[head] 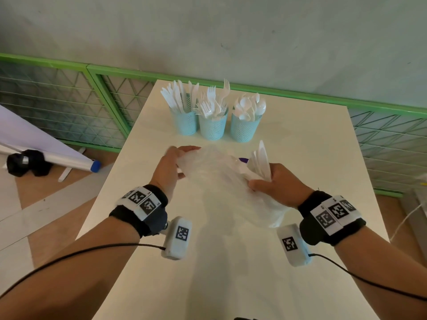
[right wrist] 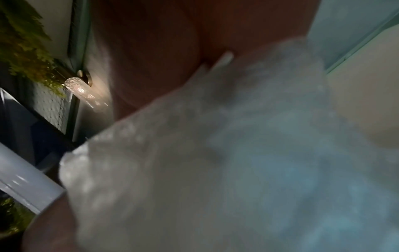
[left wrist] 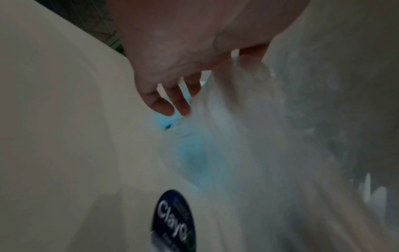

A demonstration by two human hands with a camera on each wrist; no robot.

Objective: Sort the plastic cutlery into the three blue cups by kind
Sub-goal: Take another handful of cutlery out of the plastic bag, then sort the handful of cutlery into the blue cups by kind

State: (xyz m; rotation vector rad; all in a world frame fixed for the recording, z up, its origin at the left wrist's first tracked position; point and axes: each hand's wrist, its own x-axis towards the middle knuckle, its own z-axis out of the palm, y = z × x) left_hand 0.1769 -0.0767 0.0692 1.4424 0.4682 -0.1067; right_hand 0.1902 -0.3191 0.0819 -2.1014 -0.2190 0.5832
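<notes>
A crumpled clear plastic bag (head: 221, 181) is gripped at its 9 o'clock edge by the left hand (head: 172, 167). White cutlery (head: 260, 161) and the bag's 3 o'clock edge are clenched in the right hand (head: 277, 181). Three filled blue cups (head: 213, 124) are stood at 12 o'clock on the cream table (head: 300, 144). A green mesh fence (head: 92, 93) and a grey wall (head: 208, 31) are seen behind.

A white desk (head: 300, 139) stands against a pale grey wall (head: 208, 31), with green-framed wire mesh panels (head: 57, 100) along the wall's base. On the tan floor (head: 57, 215) lies a rolled white screen (head: 46, 151).
</notes>
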